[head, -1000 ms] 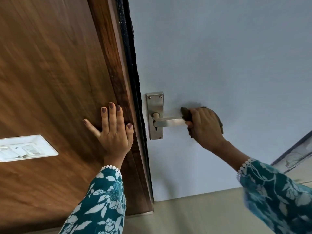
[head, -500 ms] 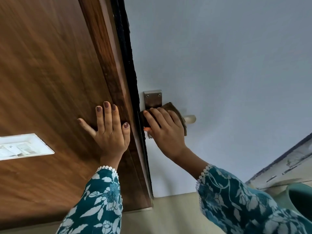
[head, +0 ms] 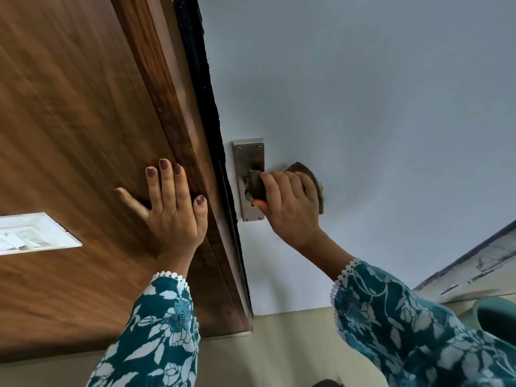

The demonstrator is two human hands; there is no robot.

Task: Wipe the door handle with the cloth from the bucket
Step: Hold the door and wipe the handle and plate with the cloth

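A steel door handle with a tall back plate (head: 248, 157) is fixed on the pale blue door (head: 363, 107). Its lever is hidden under my right hand (head: 290, 202), which is wrapped around it and shut on a brown-grey cloth (head: 257, 185). The cloth bulges out at the lever's root and again past my knuckles on the right. My left hand (head: 173, 202) lies flat with fingers spread on the brown wooden frame (head: 83, 135), left of the door's edge. It holds nothing.
A white switch plate (head: 33, 233) sits on the wood panel at the far left. The rim of a teal bucket (head: 494, 317) shows at the lower right, on the beige floor (head: 279, 344). A dark gap (head: 206, 107) runs between frame and door.
My right hand with the cloth went from the lever's free end to the plate, then slid back a little to the right. The left hand stayed pressed on the frame.
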